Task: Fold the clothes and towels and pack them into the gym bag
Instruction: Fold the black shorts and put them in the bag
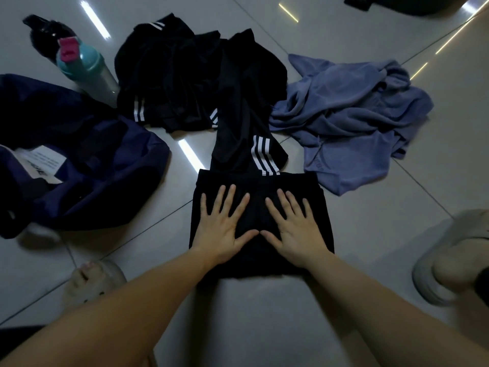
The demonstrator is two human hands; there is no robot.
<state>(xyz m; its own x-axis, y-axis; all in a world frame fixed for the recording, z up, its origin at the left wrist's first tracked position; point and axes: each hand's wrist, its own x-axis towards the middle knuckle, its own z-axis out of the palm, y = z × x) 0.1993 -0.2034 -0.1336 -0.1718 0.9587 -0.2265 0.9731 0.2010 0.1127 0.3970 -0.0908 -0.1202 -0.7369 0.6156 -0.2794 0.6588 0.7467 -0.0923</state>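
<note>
Black striped garment (259, 181), partly folded: held flat on the floor (164, 207) under the straight, spread fingers of left hand (222, 229) and right hand (296, 230); unfolded length is extended beyond the fingertips. Blue cloth (349, 115) is heaped beyond the right fingers; navy gym bag (87, 165) is set left of the left fingers
</note>
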